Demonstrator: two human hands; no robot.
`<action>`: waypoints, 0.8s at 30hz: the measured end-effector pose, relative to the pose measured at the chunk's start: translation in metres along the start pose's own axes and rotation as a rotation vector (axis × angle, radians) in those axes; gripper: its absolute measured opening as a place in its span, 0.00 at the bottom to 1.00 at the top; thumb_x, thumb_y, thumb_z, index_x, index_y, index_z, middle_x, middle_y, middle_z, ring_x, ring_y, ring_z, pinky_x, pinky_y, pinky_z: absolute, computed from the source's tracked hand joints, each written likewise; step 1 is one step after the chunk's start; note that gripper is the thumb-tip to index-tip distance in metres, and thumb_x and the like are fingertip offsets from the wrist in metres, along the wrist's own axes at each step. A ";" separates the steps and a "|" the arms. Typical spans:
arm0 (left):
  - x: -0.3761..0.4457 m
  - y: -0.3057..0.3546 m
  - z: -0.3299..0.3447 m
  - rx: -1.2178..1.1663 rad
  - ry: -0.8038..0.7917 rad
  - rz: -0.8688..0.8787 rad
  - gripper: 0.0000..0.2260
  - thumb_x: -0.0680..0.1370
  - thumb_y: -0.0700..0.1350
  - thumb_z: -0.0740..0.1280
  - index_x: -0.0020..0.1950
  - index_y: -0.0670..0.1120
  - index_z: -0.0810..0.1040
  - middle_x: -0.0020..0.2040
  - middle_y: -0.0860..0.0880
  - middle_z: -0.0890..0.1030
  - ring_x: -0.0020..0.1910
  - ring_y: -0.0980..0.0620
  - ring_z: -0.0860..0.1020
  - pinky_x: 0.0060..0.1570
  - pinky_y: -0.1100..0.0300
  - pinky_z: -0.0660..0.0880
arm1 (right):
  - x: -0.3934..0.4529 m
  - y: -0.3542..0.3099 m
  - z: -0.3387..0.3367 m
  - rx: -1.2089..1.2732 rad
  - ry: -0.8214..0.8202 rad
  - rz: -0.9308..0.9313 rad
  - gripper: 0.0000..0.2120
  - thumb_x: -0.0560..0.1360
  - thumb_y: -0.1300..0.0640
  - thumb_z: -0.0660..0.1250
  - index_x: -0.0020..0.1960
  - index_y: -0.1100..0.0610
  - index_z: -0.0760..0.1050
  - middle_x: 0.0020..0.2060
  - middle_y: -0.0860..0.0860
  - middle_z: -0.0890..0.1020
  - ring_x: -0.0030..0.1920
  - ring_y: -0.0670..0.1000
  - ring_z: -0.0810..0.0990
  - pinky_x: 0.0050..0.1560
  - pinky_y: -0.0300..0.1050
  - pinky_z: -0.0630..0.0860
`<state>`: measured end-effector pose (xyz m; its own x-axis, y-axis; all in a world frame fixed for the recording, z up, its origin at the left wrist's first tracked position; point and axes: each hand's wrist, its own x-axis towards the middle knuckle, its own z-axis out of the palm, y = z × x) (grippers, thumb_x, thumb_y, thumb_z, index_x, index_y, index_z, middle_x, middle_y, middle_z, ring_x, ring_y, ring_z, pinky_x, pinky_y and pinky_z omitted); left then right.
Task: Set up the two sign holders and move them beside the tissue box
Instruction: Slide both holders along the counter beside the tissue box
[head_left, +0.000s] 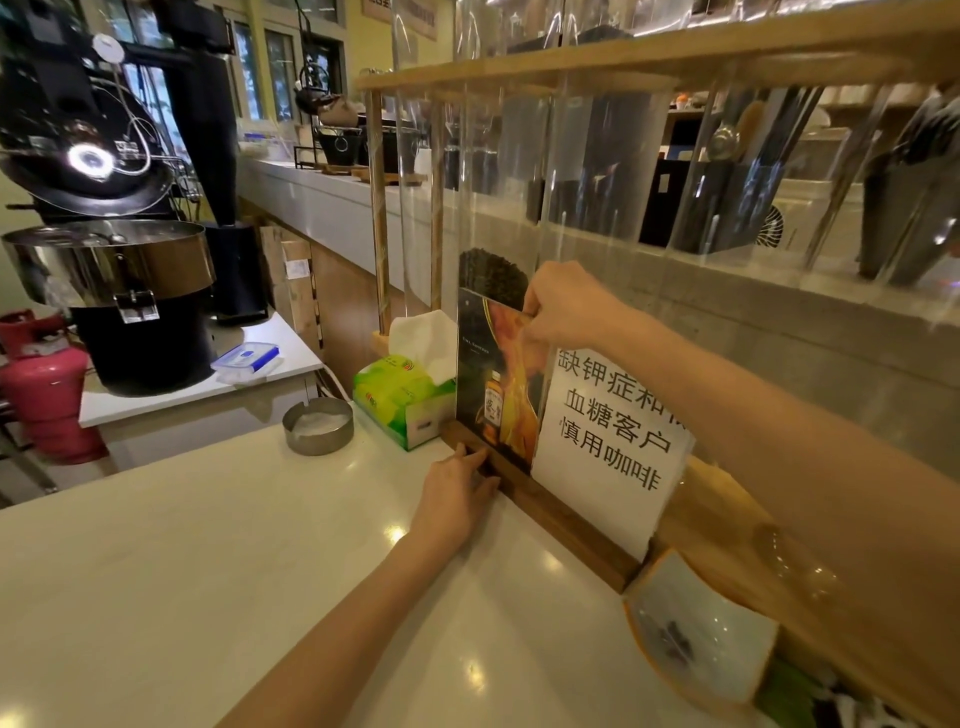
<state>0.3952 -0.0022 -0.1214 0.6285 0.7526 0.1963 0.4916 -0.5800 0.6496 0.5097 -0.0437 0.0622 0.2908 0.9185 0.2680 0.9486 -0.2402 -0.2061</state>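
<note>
Head cam view, looking down at a white counter (208, 571). Two sign holders standing upright side by side on wooden bases. Nearer to the tissue box: a clear panel with a dark bottle advert (496, 384), slotted into a dark wooden base (485, 457). Next to it on the right: a white paper notice (613, 431) with black Chinese characters, sitting in a longer wooden base (576, 530). Bases look end to end, touching or near enough, hard to say which.

Right hand (566, 306) up at the top edge of the advert panel, fingers pinched together on that edge. Left hand (457, 499) down low, fingertips (480, 460) pressed against the front of the dark base, fingers curled loosely around it rather than spread.

Green tissue box (400, 400) just to the left of the advert holder, touching or almost touching its base, white tissue poking out the top. Round metal ashtray (318, 426) a bit further left on the counter. Behind the signs, a wooden rack with tall clear tubes (519, 182). Off to the left on a lower table, a big black and steel roaster machine (109, 249), a small blue-lidded plastic box (247, 358), and a pink gas cylinder (47, 395) on the floor side.
</note>
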 end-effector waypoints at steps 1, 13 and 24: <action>0.000 0.001 -0.001 -0.004 -0.005 -0.008 0.19 0.76 0.45 0.63 0.67 0.44 0.69 0.70 0.39 0.69 0.71 0.45 0.65 0.68 0.55 0.64 | -0.001 0.001 -0.001 0.012 -0.015 -0.003 0.09 0.70 0.61 0.68 0.47 0.66 0.79 0.39 0.59 0.81 0.37 0.52 0.77 0.34 0.41 0.72; -0.022 0.018 -0.004 0.209 0.029 0.266 0.14 0.77 0.45 0.61 0.63 0.49 0.75 0.69 0.50 0.72 0.68 0.50 0.69 0.64 0.56 0.68 | -0.078 0.025 -0.024 0.153 0.040 0.084 0.16 0.73 0.51 0.64 0.46 0.65 0.80 0.39 0.59 0.84 0.37 0.55 0.83 0.38 0.44 0.78; -0.035 0.029 0.006 0.319 0.085 0.489 0.14 0.51 0.38 0.82 0.32 0.49 0.84 0.32 0.53 0.86 0.32 0.55 0.84 0.30 0.67 0.78 | -0.088 0.022 -0.017 0.072 0.172 0.092 0.09 0.69 0.60 0.70 0.47 0.64 0.81 0.44 0.59 0.85 0.36 0.49 0.77 0.29 0.33 0.69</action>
<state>0.3911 -0.0473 -0.1137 0.7836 0.3891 0.4844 0.3225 -0.9211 0.2183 0.5072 -0.1349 0.0502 0.3991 0.8249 0.4004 0.9072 -0.2919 -0.3028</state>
